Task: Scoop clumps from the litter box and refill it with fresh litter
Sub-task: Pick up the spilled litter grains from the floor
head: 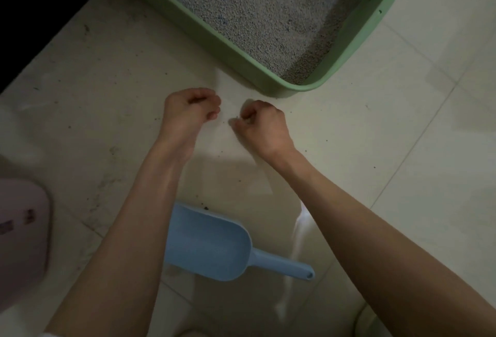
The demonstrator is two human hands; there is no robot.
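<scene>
A green litter box (268, 79), filled with pale grey litter (255, 11), sits on the tiled floor (402, 122) at twelve to one o'clock, one rounded corner pointing toward the person crouched over it. The blue scoop (206, 245) lies unheld on the floor at six o'clock, between the two forearms, its bowl toward ten o'clock and its handle running out toward four o'clock; that long axis lies slantwise across the person's reach. Both hands hover low over the tiles just short of the box corner. The left hand (190, 107) is curled, fingertips drawn in toward the palm, and whether it holds a few grains cannot be told. The right hand (261, 124) is likewise curled, thumb and fingers nipped together just above the floor, seemingly gathering stray granules, though nothing is plainly seen in the pinch. Dark specks of spilled litter (222, 152) dot the tiles around and between the hands. A pale pink object (21, 229) shows at eight o'clock, partly out of view.

Judged from this, loose grains are being tidied by hand and scooping has yet to be taken up. The scoop lies behind both hands, toward the body; its handle end points to the right forearm, making the right hand the nearer for a pickup, drawing back toward five o'clock.
</scene>
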